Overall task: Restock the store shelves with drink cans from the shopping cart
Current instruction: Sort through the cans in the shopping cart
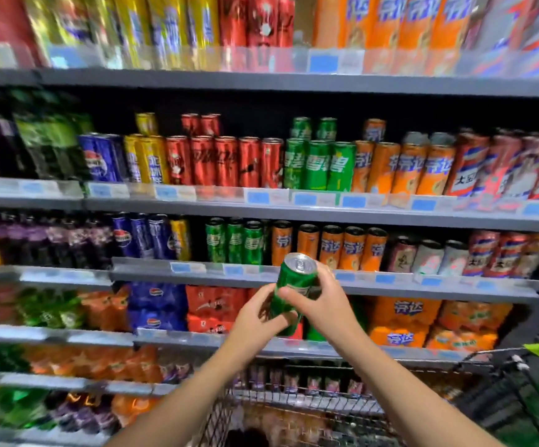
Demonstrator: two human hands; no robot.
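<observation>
Both forearms reach up and forward from the bottom of the view, bare to the elbow, and converge toward the middle. The left hand (256, 317) sits lower and to the left, fingers curled inward with the thumb on the near side, gripping the lower part of the green can (289, 293). The right hand (318, 293) sits slightly higher and just to the right of the left, its thumb pointing left across the can's near face and its fingers wrapped round the far side. The two hands are close, almost touching, wrists bent slightly toward each other.
</observation>
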